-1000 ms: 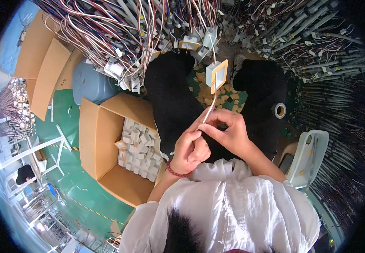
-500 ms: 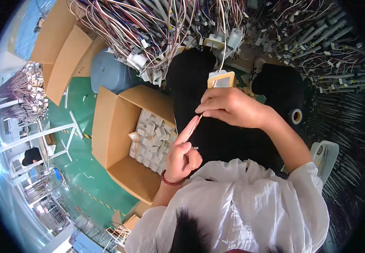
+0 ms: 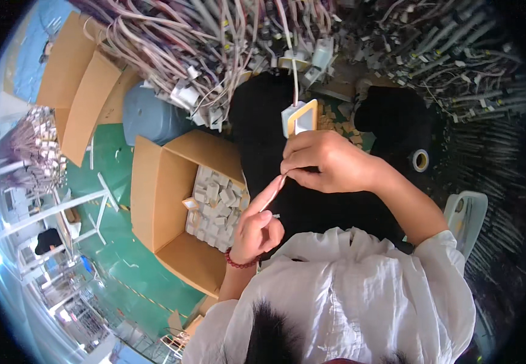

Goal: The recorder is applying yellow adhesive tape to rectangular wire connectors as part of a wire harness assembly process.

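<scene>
My left hand (image 3: 257,235) is in the middle, its index finger stretched forward and the others curled. A thin pale flat piece (image 3: 271,200), seen edge-on, lies along that finger. My right hand (image 3: 329,162) pinches the far end of this piece between thumb and fingertips, right at the left fingertip. Just beyond the right hand, a white block with a yellow-edged frame (image 3: 292,124) hangs from a pale wire (image 3: 295,73). Whether the block touches the right hand's knuckles, I cannot tell. What the flat piece is does not show.
Left of my hands, an open cardboard box (image 3: 175,233) holds many small white blocks (image 3: 217,206). Bundled wires (image 3: 153,48) hang across the far side, grey cables (image 3: 451,54) at right. A tape roll (image 3: 420,160) and a clear plastic bin (image 3: 466,221) sit right. A blue-grey container (image 3: 153,109) stands behind the box.
The hanging block has shifted left in view and turned, its frame now tilted. Both hands sit slightly lower and keep hold of the flat piece; the surroundings shifted slightly with the view.
</scene>
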{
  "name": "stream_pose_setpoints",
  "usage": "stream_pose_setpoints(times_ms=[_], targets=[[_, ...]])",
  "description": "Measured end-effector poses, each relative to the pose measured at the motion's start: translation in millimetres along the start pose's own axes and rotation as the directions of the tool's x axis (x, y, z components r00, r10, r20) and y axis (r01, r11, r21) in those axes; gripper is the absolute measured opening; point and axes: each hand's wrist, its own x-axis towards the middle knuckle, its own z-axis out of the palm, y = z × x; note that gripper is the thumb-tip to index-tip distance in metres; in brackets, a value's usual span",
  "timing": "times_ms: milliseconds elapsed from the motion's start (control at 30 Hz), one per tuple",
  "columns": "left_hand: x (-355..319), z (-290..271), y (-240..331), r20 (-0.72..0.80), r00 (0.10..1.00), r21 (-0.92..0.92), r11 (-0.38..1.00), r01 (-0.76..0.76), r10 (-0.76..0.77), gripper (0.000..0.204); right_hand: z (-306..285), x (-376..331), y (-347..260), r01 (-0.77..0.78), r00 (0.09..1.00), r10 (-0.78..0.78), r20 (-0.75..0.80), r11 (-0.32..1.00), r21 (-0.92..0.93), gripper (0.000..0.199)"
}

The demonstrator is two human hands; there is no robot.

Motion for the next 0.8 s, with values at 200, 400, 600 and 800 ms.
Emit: stream_pose_setpoints(times_ms=[200, 400, 600, 800], targets=[[32, -2, 18, 0.016, 0.861, 0.983, 0.149, -0.106, 0.508, 0.043, 11, -23, -7, -0.033, 0.992, -0.018, -0.128, 0.924, -0.38, 0.011], [59, 24, -8, -0.122, 0.903, 0.951, 0.309, -0.014, 0.413, 0.016, 19, -47, -13, -0.096, 0.966, -0.059, -0.254, 0.825, -0.557, 0.015], [81, 32, -26, -0.112, 0.983, 0.905, 0.423, 0.04, 0.148, 0.023, 27, -74, -14, -0.316, 0.92, 0.062, -0.388, 0.701, -0.639, 0.014], [90, 59, -40, -0.112, 0.964, 0.655, 0.748, -0.11, 0.24, 0.024, -17, -136, -28, -0.372, 0.694, -0.076, -0.716, 0.814, -0.447, 0.01]])
